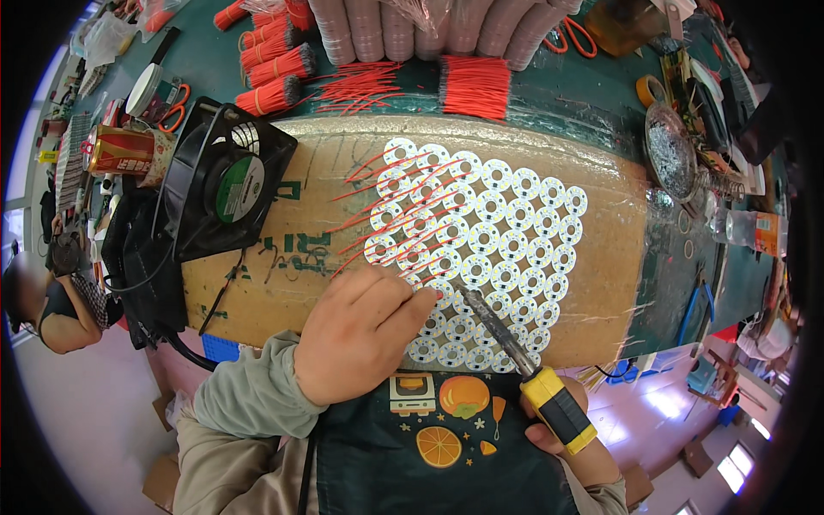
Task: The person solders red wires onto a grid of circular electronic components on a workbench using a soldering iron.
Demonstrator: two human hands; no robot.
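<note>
Rows of round white LED boards (521, 214) with centre holes lie close together on a cardboard sheet. Thin red wires (359, 222) stretch leftward from the boards in the left columns. My left hand (365, 330) is closed over the lower left of the rows, thumb and fingertips pinching a red wire whose tip just shows; most of it is hidden. In my right hand (549, 433) is a soldering iron (506, 339) with a yellow and black handle. Its dark tip points up and left to a board beside my left fingertips; contact I cannot tell.
A black fan (230, 180) stands at the left of the cardboard (601, 257). Red wire bundles (475, 87) and stacked grey discs (369, 34) are along the back. A round metal dish (671, 153) and blue pliers (693, 300) lie right. Another person (64, 313) sits far left.
</note>
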